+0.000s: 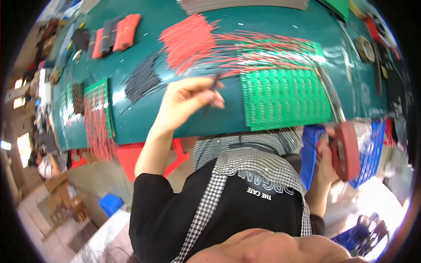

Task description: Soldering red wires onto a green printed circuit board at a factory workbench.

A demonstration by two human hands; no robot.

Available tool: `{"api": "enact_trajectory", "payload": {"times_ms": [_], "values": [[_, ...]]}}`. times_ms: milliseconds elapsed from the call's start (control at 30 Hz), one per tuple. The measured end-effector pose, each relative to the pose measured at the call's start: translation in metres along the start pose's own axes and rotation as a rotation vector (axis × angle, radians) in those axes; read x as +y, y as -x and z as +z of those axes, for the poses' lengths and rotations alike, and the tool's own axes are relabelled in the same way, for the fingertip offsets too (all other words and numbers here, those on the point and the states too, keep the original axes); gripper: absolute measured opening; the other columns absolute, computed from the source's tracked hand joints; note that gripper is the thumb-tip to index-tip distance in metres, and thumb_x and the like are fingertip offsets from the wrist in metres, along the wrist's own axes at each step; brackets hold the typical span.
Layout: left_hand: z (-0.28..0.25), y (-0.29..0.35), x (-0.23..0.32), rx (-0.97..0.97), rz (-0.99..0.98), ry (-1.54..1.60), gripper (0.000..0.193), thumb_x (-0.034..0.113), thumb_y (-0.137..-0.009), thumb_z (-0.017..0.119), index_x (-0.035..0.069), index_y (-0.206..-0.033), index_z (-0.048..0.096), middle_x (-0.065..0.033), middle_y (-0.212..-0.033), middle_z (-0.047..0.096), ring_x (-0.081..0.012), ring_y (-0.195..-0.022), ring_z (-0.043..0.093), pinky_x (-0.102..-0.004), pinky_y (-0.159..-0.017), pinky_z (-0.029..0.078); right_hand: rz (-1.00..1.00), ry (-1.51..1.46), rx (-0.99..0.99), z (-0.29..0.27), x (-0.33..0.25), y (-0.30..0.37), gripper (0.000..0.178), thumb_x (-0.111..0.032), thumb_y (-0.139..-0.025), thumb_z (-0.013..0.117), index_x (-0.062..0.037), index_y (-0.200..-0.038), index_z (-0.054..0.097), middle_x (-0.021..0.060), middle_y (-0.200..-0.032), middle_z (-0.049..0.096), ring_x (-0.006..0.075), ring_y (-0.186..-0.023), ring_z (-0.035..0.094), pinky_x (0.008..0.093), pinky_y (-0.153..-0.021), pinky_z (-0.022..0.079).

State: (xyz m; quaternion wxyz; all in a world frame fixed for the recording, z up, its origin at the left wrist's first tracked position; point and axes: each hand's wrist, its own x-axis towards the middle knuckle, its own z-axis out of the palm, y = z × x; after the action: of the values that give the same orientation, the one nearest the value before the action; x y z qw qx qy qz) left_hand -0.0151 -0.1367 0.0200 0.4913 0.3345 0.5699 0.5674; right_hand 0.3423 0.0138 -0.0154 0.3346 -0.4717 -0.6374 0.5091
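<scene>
1. i see the left hand (186, 100) raised over the green table mat (144, 122), forearm rising from the lower middle of the view, wrist bent, fingers curled together toward the thumb.
2. its fingertips are pinched on a thin dark wire (215, 82), which sticks up just past the thumb.
3. the pinched wire sits just left of the green circuit board panel (285, 98) and below the fanned red wires (193, 41).
4. the right hand (325, 153) is at the right edge of the table, low, fingers wrapped tight around the red handle (345, 151) of a soldering iron.
5. the iron's metal shaft (329, 94) slants up and left from the handle, its tip lying over the top right corner of the large panel.
6. count: two green circuit board panels, the large one at centre right and a smaller panel (98, 105) at left with red wires hanging off its near edge.
7. one loose spread of black wires (142, 81) lies between the two panels, near the left hand.
8. bundled wires in red and dark colours (114, 35) lie at the far left of the mat; i cannot count them exactly.
9. blue plastic crates (372, 149) stand behind the right hand.
</scene>
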Motion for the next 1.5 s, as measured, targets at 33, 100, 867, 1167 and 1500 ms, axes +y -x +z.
{"api": "enact_trajectory", "payload": {"times_ms": [33,100,867,1167,1500], "values": [[0.015,-0.004,0.006,-0.138,-0.133,0.117,0.02,-0.001,-0.089,0.056,-0.008,-0.107,0.061,-0.0123,-0.087,0.068,-0.0163,-0.081,0.066,-0.0283,-0.077,0.053,-0.415,0.302,-0.021,0.013,-0.021,-0.015,0.049,-0.001,-0.077,0.068,0.0017,-0.123,0.054,0.0104,-0.103,0.065,0.0133,-0.082,0.06,0.0263,-0.072,0.05],[0.039,-0.014,0.011,-0.376,-0.249,0.213,0.018,-0.004,-0.087,0.057,-0.009,-0.104,0.061,-0.0154,-0.087,0.068,-0.0211,-0.079,0.067,-0.0318,-0.074,0.055,-0.433,0.102,-0.171,0.042,-0.057,-0.03,0.048,-0.01,-0.081,0.071,0.0014,-0.124,0.054,0.0104,-0.112,0.064,0.0178,-0.103,0.061,0.0295,-0.088,0.047],[0.021,-0.062,0.042,-0.019,0.543,-0.744,0.019,-0.002,-0.077,0.066,0.003,-0.095,0.067,-0.0091,-0.083,0.065,-0.0198,-0.073,0.065,-0.0282,-0.063,0.052,-0.271,0.355,-0.143,0.021,-0.029,0.011,0.051,-0.02,-0.077,0.076,0.0045,-0.116,0.056,0.0174,-0.103,0.067,0.0227,-0.086,0.068,0.0312,-0.076,0.053],[0.026,-0.051,-0.008,-0.214,0.794,-1.42,0.035,0.004,-0.063,0.064,-0.002,-0.098,0.065,-0.0086,-0.089,0.06,-0.0201,-0.074,0.062,-0.0284,-0.06,0.052,0.159,0.147,-0.404,0.025,-0.022,0.03,0.048,-0.027,-0.075,0.077,-0.001,-0.112,0.061,0.0114,-0.1,0.066,0.0266,-0.082,0.064,0.0357,-0.082,0.05],[0.021,-0.053,-0.011,-0.209,0.738,-1.404,0.033,0.005,-0.064,0.064,-0.001,-0.097,0.065,-0.0084,-0.09,0.059,-0.0196,-0.074,0.062,-0.0286,-0.06,0.052,0.091,0.179,-0.414,0.027,-0.006,0.034,0.062,-0.029,-0.075,0.078,0.0015,-0.123,0.054,0.0167,-0.113,0.063,0.0315,-0.102,0.063,0.0404,-0.09,0.048]]}}
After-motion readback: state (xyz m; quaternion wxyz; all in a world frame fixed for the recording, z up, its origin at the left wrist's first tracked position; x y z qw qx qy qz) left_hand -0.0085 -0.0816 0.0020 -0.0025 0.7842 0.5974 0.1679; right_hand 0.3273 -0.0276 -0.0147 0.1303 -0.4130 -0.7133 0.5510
